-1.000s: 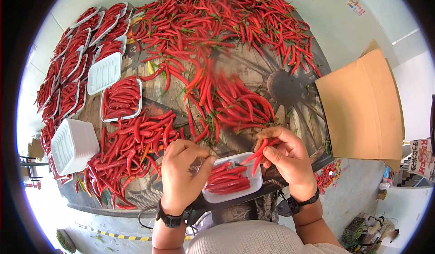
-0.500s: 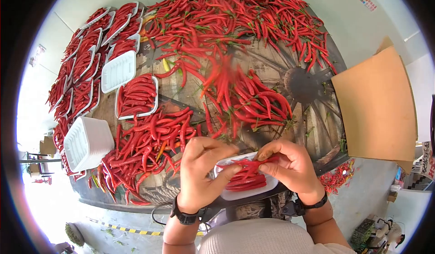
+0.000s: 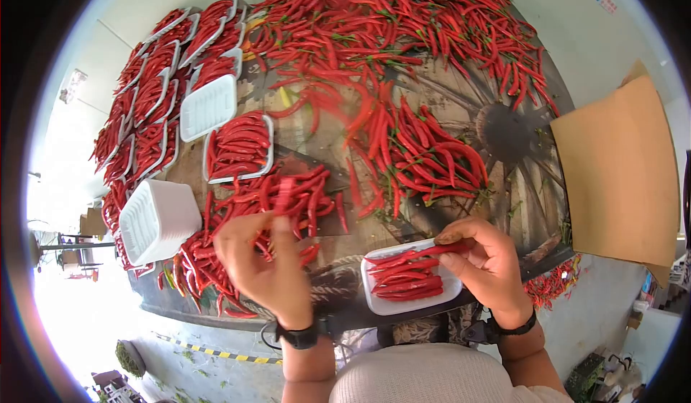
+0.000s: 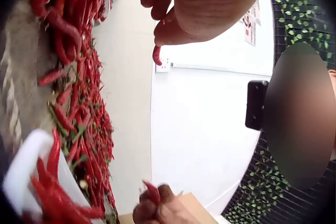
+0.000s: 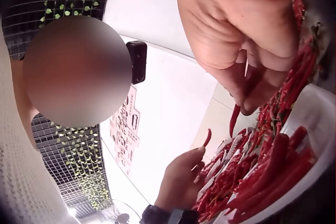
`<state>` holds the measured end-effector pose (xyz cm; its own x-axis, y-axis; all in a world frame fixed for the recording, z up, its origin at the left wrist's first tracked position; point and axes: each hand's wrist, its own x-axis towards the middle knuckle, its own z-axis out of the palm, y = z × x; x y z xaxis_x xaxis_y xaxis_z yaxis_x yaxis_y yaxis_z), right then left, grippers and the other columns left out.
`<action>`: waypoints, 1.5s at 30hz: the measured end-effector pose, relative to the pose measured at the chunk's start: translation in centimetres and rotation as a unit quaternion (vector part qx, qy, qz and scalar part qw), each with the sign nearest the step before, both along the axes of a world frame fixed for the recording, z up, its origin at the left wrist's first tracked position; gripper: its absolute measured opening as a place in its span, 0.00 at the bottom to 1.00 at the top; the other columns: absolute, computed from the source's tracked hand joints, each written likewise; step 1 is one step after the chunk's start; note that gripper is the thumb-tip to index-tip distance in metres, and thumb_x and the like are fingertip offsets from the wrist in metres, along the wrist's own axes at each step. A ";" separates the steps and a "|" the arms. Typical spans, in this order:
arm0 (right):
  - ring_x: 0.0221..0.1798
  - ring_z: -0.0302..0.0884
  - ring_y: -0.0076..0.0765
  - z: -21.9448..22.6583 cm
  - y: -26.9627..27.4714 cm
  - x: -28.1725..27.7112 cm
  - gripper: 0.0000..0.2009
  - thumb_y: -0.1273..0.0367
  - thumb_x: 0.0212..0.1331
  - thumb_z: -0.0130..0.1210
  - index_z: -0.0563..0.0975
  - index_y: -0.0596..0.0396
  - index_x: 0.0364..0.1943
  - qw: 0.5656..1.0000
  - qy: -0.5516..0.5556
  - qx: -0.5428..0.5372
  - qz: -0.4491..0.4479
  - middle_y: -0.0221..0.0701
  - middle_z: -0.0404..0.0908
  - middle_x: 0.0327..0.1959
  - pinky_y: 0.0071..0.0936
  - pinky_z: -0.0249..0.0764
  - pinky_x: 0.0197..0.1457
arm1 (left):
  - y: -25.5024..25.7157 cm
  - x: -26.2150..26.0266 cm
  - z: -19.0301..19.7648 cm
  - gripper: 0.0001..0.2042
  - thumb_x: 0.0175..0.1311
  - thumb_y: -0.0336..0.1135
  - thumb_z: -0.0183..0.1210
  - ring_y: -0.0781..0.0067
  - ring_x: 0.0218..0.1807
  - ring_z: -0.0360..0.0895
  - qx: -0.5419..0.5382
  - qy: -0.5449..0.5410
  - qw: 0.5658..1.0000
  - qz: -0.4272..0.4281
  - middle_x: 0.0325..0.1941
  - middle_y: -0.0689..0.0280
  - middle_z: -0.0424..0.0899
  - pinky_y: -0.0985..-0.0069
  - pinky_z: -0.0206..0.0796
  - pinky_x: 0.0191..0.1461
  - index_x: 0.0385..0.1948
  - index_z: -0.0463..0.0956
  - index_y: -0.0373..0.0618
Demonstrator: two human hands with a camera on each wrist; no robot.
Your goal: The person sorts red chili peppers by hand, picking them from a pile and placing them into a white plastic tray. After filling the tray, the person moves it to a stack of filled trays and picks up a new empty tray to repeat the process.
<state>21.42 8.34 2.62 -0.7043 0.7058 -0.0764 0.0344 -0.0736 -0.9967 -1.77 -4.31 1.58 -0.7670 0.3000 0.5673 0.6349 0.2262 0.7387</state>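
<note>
My left hand [image 3: 263,266], blurred in the head view, is raised over a loose pile of red chili peppers [image 3: 216,259]. Between its thumb and fingers it pinches one chili pepper [image 4: 157,55], whose tip pokes out in the left wrist view. Over the right end of a small white tray [image 3: 392,307], my right hand [image 3: 489,263] holds a red chili pepper [image 5: 234,121] between thumb and fingertips. Several chili peppers [image 3: 407,286] lie side by side in that tray, close to the table's front edge.
A filled tray [image 3: 271,151], an upturned white tray [image 3: 209,108] and a stack of trays [image 3: 169,219] stand at left, beside rows of filled trays [image 3: 151,93]. Stemmed chili peppers [image 3: 432,151] heap across the back and middle. A cardboard box [image 3: 619,173] stands at right.
My left hand has moved left from the tray to above the loose pile, carrying a chili pepper. My right hand stays at the tray's right end. The head view has shifted.
</note>
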 end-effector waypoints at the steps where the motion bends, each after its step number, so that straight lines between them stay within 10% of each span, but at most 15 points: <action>1: 0.51 0.80 0.26 0.0 -0.1 0.1 0.14 0.80 0.61 0.64 0.78 0.65 0.50 1.000 -0.008 -0.003 0.000 0.34 0.81 0.48 0.26 0.76 0.59 | -0.3 -0.6 -0.4 0.06 0.59 0.22 0.67 0.67 0.48 0.74 0.044 -0.035 0.998 0.019 0.41 0.64 0.79 0.69 0.66 0.55 0.37 0.81 0.40; 9: 0.43 0.83 0.30 0.8 -0.5 0.8 0.12 0.77 0.57 0.68 0.81 0.61 0.44 0.988 -0.098 0.114 0.030 0.34 0.84 0.36 0.28 0.76 0.45 | -1.0 -2.1 -1.2 0.13 0.62 0.23 0.65 0.71 0.51 0.73 0.136 -0.077 0.975 0.157 0.48 0.64 0.77 0.70 0.65 0.60 0.47 0.77 0.37; 20: 0.38 0.78 0.50 -0.4 -0.7 -1.9 0.10 0.77 0.52 0.66 0.79 0.55 0.37 0.919 -0.100 0.381 0.034 0.36 0.81 0.34 0.43 0.73 0.43 | 1.1 2.0 1.0 0.07 0.59 0.28 0.67 0.61 0.44 0.78 -0.151 -0.092 0.917 -0.357 0.40 0.59 0.80 0.69 0.70 0.51 0.38 0.85 0.38; 45: 0.46 0.78 0.45 -1.1 -0.1 -2.4 0.15 0.79 0.47 0.64 0.83 0.56 0.42 0.895 -0.133 0.418 0.080 0.34 0.80 0.42 0.39 0.75 0.49 | 1.5 2.6 -0.3 0.11 0.64 0.25 0.60 0.48 0.40 0.83 -0.207 -0.134 0.879 -0.408 0.38 0.55 0.87 0.60 0.73 0.46 0.48 0.79 0.39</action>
